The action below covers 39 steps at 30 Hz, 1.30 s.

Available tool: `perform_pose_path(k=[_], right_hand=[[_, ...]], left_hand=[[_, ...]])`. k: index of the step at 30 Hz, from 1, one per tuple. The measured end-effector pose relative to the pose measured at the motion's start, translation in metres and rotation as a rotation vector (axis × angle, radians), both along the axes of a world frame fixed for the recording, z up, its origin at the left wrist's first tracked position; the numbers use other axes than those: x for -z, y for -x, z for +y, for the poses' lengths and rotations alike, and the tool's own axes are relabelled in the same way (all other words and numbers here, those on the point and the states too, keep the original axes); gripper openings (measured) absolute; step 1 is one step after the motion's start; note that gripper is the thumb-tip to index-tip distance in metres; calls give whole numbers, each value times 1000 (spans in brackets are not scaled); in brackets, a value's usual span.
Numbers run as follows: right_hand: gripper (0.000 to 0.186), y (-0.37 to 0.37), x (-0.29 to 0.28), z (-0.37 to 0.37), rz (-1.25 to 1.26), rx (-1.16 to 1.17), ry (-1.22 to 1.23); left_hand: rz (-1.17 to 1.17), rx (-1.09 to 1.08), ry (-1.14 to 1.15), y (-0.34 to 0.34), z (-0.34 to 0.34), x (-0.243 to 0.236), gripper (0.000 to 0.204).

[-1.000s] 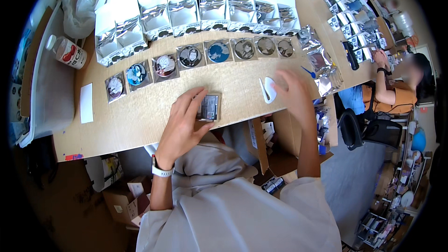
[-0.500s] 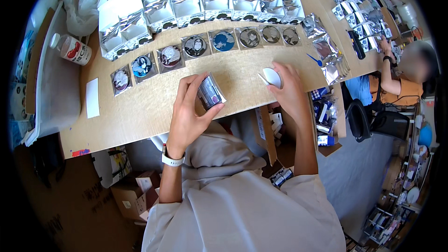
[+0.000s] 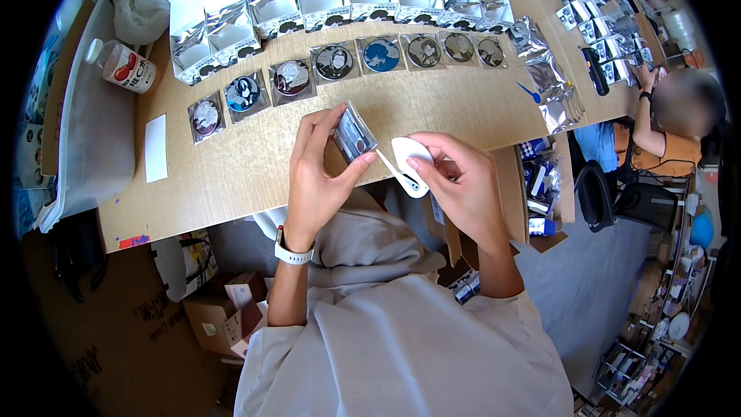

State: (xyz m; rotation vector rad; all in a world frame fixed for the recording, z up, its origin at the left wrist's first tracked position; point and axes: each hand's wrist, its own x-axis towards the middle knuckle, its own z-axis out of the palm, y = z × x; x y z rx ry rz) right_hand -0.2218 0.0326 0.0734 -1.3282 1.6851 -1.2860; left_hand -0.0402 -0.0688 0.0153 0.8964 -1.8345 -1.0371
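My left hand (image 3: 312, 181) grips a small dark printed box (image 3: 355, 137) with a pale edge, fingers along one side and thumb underneath, held up over the table's near edge. A white, rounded, flat hand tool (image 3: 411, 156) is pinched in my right hand (image 3: 471, 185); I cannot tell its exact kind. From it a thin pale strip (image 3: 388, 164) reaches toward the box's lower corner; whether the two touch is unclear. Beyond my hands, several round picture badges (image 3: 380, 55) lie in a curved row, each in a flat sleeve.
Several open white boxes (image 3: 320, 8) with silver packets line the back. Silver packets (image 3: 546, 77) and a blue small tool (image 3: 529, 93) lie right. A plastic bottle (image 3: 127, 67), white card (image 3: 156, 148) and clear bin (image 3: 100, 123) are left. A co-worker (image 3: 656, 135) sits far right.
My right hand has brought the white tool left and nearer to me, close beside the box. The left hand still holds the box, slightly turned and shifted right.
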Motion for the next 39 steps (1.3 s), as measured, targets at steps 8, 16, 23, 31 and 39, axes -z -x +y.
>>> perform_pose_path(k=[8,16,23,31,39], right_hand=[[24,-4,2,-4,-38,-6,-56],[23,-3,-1,-6,-32,-48,-81],[21,1,-15,-4,64,-188,-4],[17,-7,-26,-4,102,-192,-51],[20,-22,-11,-26,11,-99,153]], left_hand=[[-48,-18,31,-6,2,-3,67],[159,135,-157,-12,10,4,77],[286,439,-638,-31,7,-1,33],[128,500,-611,-29,18,-5,19],[25,702,-401,-4,44,1,24]])
